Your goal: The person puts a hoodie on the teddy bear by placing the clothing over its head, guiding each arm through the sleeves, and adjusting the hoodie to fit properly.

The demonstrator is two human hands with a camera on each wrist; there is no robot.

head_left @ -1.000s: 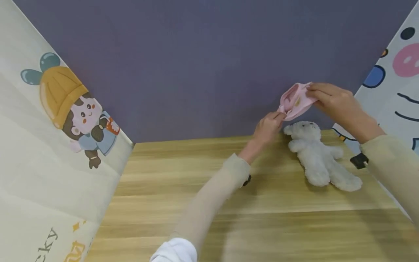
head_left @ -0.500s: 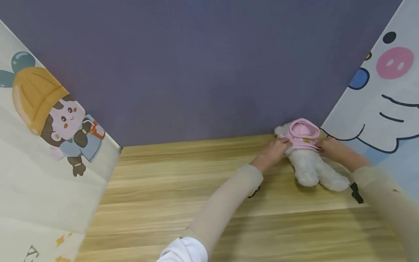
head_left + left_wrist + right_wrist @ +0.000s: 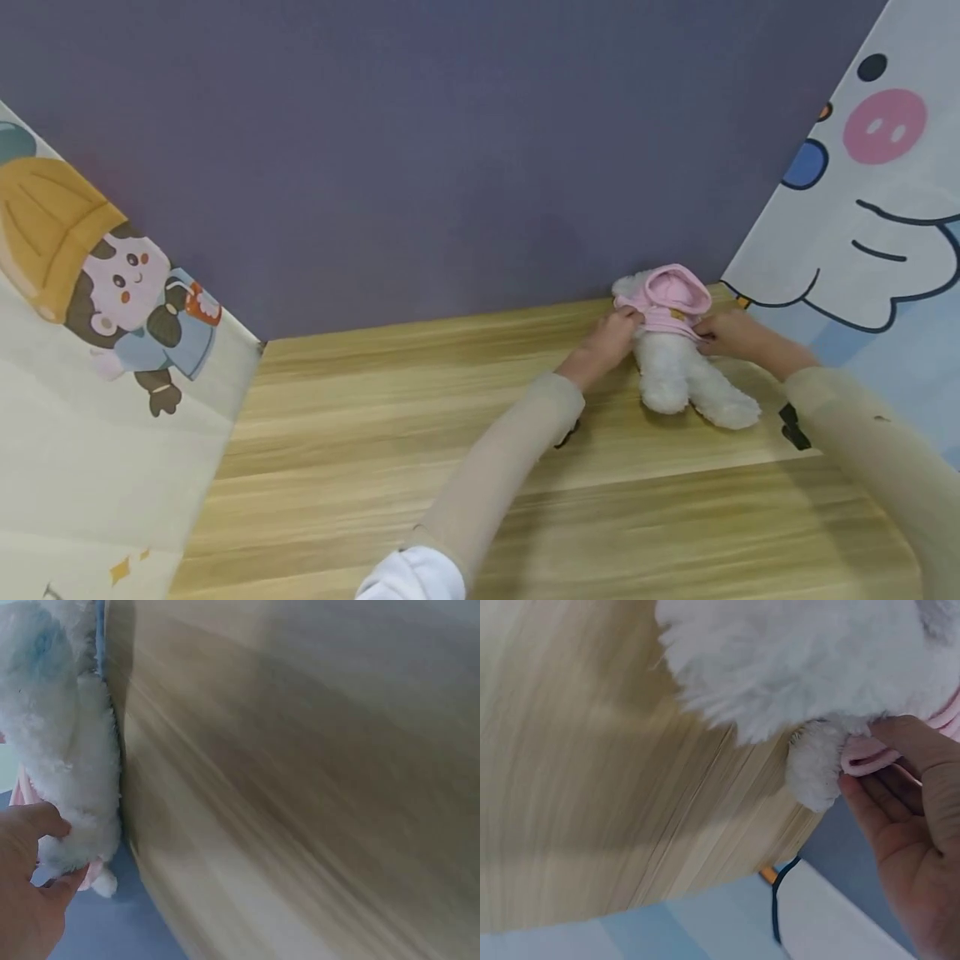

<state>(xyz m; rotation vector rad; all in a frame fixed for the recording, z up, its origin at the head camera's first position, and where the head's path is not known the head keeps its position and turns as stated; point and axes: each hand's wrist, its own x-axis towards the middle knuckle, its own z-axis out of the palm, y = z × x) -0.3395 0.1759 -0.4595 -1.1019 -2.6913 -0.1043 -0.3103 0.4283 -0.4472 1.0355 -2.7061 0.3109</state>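
Note:
A white plush toy (image 3: 663,375) lies on its back, legs toward me. A small pink doll top (image 3: 663,317) covers its chest and head, with a wide round opening at the top and a yellow patch in front. At the toy's left side in the head view, my left hand (image 3: 603,340) holds the plush between thumb and finger, as the left wrist view shows. On the other side, my right hand (image 3: 735,333) pinches the top's pink edge (image 3: 862,756), beside a furry white paw (image 3: 814,769) in the right wrist view. The toy's face is hidden.
The toy lies on a wood-grain surface (image 3: 390,408) against a dark grey-purple back wall (image 3: 420,167). A pale panel with a cartoon child (image 3: 127,283) stands at left, and a panel with a cartoon pig snout (image 3: 885,127) at right.
Both hands brought the pink top down from above the toy onto its head and chest. In the last half second the hands stay low at its sides with little movement.

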